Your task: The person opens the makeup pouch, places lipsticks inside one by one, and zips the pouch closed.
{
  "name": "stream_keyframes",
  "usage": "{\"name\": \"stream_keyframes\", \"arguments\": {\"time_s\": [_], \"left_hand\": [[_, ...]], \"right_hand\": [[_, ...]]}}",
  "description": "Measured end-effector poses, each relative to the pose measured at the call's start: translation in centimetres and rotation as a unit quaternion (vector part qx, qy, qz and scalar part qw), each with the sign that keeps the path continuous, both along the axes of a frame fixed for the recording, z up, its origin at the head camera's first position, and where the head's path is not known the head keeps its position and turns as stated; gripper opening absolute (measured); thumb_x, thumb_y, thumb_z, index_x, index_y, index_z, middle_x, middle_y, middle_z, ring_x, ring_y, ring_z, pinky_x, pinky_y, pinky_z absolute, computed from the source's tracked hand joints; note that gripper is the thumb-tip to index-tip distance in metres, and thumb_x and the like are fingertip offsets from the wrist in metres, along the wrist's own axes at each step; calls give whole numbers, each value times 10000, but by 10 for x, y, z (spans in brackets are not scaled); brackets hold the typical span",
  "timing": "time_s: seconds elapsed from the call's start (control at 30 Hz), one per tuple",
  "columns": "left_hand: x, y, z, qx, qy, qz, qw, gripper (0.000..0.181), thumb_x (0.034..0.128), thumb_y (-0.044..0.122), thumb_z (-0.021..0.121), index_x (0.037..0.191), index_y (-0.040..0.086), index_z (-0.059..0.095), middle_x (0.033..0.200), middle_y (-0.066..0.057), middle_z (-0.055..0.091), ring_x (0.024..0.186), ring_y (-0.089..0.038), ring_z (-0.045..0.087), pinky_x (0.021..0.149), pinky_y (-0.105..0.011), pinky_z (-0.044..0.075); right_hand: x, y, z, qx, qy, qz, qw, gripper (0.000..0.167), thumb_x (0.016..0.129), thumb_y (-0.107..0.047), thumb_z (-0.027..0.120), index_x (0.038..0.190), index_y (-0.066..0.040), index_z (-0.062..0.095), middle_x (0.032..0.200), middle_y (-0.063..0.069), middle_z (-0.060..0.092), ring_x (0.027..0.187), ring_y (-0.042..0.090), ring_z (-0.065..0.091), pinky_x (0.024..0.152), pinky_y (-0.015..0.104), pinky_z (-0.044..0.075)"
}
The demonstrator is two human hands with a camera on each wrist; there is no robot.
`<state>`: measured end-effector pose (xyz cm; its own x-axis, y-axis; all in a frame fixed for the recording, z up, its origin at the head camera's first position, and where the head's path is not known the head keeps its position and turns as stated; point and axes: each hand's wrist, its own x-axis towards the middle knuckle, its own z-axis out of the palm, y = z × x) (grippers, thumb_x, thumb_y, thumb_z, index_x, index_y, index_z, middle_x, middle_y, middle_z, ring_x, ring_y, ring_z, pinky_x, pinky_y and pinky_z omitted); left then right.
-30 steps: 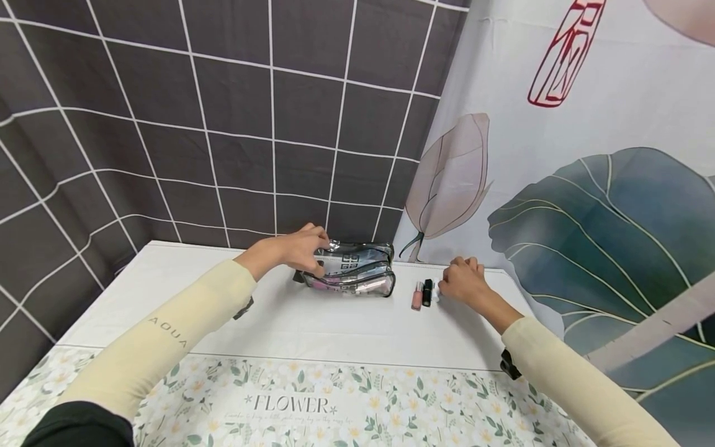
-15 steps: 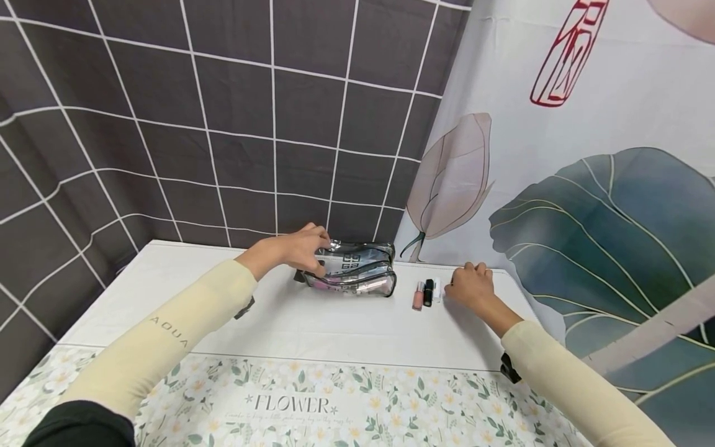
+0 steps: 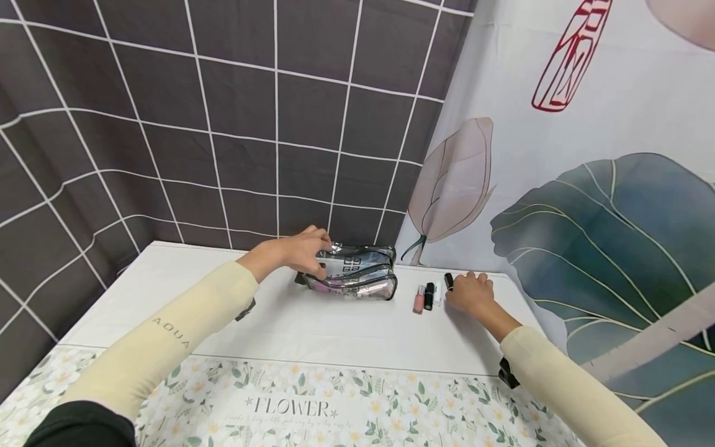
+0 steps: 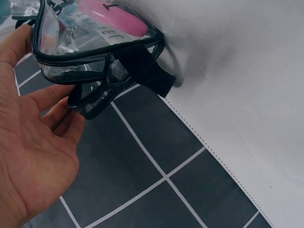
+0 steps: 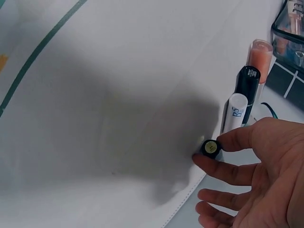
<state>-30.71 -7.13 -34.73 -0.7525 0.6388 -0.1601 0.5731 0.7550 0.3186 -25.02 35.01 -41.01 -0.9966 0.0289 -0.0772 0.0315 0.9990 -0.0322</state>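
My left hand (image 3: 301, 251) grips the left end of a clear, black-trimmed makeup bag (image 3: 357, 270). In the left wrist view, the thumb and fingers (image 4: 52, 99) hold its edge, and a pink item (image 4: 114, 16) shows through the plastic. Farther right, my right hand (image 3: 472, 293) pinches a small black cosmetic tube (image 5: 211, 148) between thumb and index finger; a yellow round label marks its end. Just left of it stand a white tube (image 5: 236, 111), a black tube (image 5: 248, 85) and a pink lip gloss (image 5: 260, 61) in a row.
The white tabletop (image 3: 335, 329) carries everything, with a floral mat (image 3: 301, 403) along its near side. A dark grid-patterned cloth (image 3: 223, 124) hangs behind the left side, and a leaf-printed cloth (image 3: 558, 205) behind the right.
My right hand has shifted slightly right, away from the white tube. The black cosmetic tube in its fingers now shows in the head view. My left hand stays on the makeup bag.
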Motion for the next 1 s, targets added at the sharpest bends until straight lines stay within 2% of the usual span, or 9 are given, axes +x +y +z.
{"name": "stream_keyframes", "arguments": {"time_s": [0.2,0.5,0.77,1.0], "left_hand": [[1,0,2,-23,18,-13,10000,840,901,316,752,1633,-42,549,1704,-174,482,1575,-348,388,1330,-533,429],[0,0,1,-38,13,-27,10000,845,904,323,749,1640,-36,543,1712,-173,475,1575,-350,387,1324,-535,435],[-2,1,0,-81,82,-58,9999,846,904,333,756,1641,-26,547,1712,-180,477,1574,-356,393,1330,-533,431],[-1,0,1,-68,57,-66,9999,849,910,327,746,1647,-36,533,1717,-183,472,1576,-356,390,1323,-539,438]], "right_hand": [[1,-3,1,-59,40,81,9999,260,972,-180,636,872,51,703,1114,348,647,1094,546,545,1011,671,450],[-2,-3,1,-168,46,-157,9997,317,1025,-169,610,1057,127,719,1234,394,605,1257,633,513,1093,775,439],[-6,-6,11,-358,311,-166,9987,307,1039,-126,573,1025,149,708,1209,395,585,1253,643,475,1034,808,440],[-8,-8,15,-553,821,93,9950,337,1058,-151,534,854,81,668,1543,475,474,1393,694,407,1076,838,408]]}}
